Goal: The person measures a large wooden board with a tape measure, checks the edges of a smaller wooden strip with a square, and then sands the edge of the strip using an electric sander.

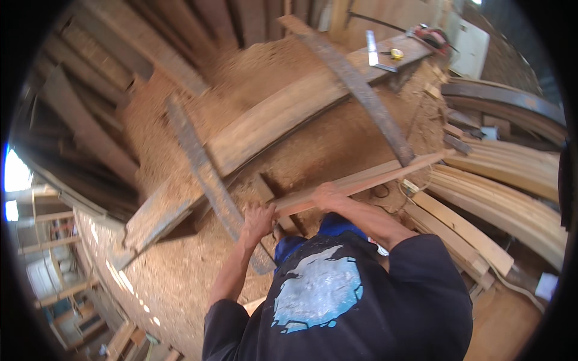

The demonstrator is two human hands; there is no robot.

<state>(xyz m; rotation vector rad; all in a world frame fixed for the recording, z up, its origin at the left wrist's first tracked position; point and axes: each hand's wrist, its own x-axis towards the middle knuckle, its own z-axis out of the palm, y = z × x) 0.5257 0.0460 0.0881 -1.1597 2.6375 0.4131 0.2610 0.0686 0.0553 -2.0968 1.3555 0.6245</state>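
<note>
A long, narrow wooden board (373,178) slants from in front of my body up to the right. At its near left end, my left hand (260,218) has its fingers curled over the wood. My right hand (328,195) grips the same board a little farther along, thumb and fingers closed around it. Under the near end lies a short wooden block (263,188). The board's far part passes by the lower end of a dark crosswise plank (361,90). Another dark plank (208,174) lies just left of my left hand.
A thick beam (277,117) runs beneath both dark planks, over sawdust. On its far end rest a metal square (372,51), a yellow tape measure (397,55) and a red power tool (428,37). Stacked boards (494,180) and a cable with a socket (411,186) lie right.
</note>
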